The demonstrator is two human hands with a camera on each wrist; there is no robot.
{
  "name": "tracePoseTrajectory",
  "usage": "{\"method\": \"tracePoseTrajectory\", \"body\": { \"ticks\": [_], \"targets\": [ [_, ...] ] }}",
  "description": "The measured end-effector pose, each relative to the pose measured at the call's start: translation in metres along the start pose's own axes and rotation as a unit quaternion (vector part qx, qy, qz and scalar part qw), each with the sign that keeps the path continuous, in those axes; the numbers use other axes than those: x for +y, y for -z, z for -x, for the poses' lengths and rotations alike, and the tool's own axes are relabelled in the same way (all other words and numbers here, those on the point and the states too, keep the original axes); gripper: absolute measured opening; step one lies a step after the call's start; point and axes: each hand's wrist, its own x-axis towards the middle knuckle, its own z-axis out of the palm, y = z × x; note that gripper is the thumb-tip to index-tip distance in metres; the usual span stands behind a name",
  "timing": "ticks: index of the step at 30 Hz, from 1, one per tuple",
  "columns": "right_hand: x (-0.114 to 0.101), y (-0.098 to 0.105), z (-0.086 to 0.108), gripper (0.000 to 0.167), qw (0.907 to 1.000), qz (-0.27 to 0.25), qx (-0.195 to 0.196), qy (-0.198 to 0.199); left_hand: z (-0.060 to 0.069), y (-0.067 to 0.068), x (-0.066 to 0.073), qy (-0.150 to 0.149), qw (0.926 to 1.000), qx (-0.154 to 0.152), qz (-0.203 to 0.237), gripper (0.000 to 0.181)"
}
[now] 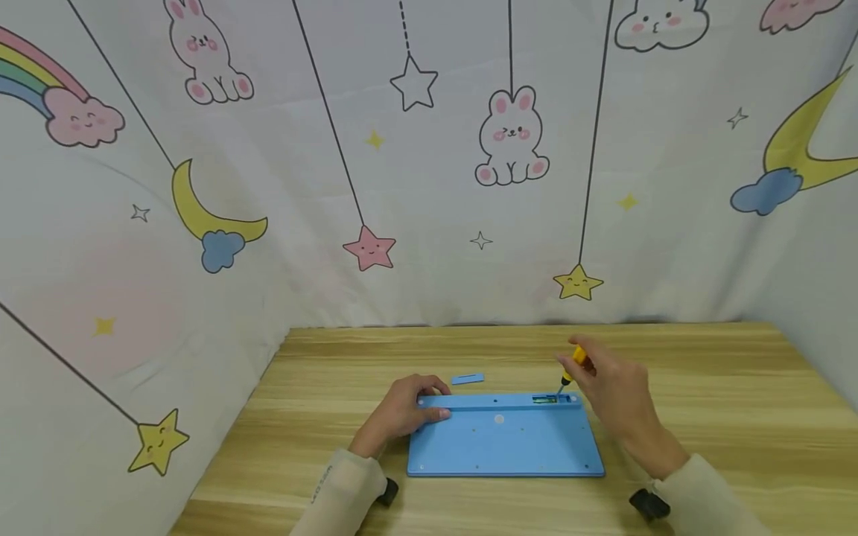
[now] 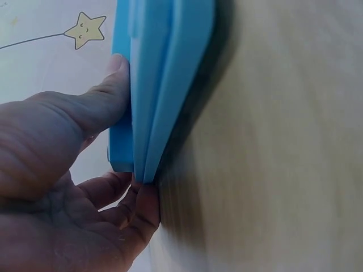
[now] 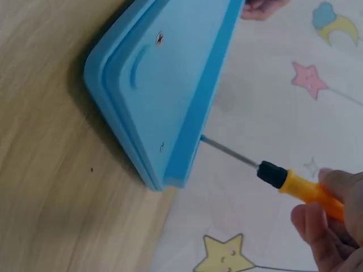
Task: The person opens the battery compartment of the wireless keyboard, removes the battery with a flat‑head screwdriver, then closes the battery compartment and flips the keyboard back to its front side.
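In front of me, a pale, creased cloth backdrop [image 1: 436, 186] rises past the far edge of my bench [image 1: 737, 409] and closes in the left and right sides. I see white rabbits [image 1: 512, 141] printed on it, a rainbow [image 1: 33, 72] at far left, yellow moons [image 1: 794, 141] and smiling stars [image 1: 579, 283]. My bench top is yellow-brown, streaked wood grain, in soft light.
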Motion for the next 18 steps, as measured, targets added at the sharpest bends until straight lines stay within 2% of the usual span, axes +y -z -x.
{"method": "tracePoseTrajectory", "body": {
  "ticks": [3,8,10,13,15,17,18],
  "targets": [
    [0.000,0.002,-0.003,0.034,0.9998,0.000,-0.018,0.008,0.000,-0.001,0.000,0.001,1.0000,0.000,0.002,0.018],
    [-0.008,-0.001,-0.010,0.041,0.9992,0.015,-0.034,0.011,-0.001,0.002,-0.001,-0.003,1.0000,-0.001,0.004,0.018],
    [-0.010,-0.004,-0.012,0.038,0.9990,0.007,-0.040,-0.017,-0.001,0.002,-0.001,-0.004,1.0000,-0.001,0.004,0.018],
    [-0.007,-0.006,-0.010,0.032,0.9945,-0.020,-0.036,-0.096,-0.001,0.001,-0.001,-0.003,1.0000,0.001,0.002,0.018],
    [0.001,-0.006,-0.005,0.029,0.9823,-0.059,-0.027,-0.176,0.000,0.000,-0.001,-0.003,1.0000,0.002,0.000,0.017],
    [0.010,-0.003,0.002,0.032,0.9571,-0.107,-0.019,-0.268,0.000,-0.001,-0.001,-0.004,1.0000,0.004,-0.003,0.017],
    [0.016,0.000,0.006,0.036,0.9386,-0.133,-0.016,-0.318,0.000,-0.002,-0.001,-0.004,1.0000,0.005,-0.002,0.018]
  ]
}}
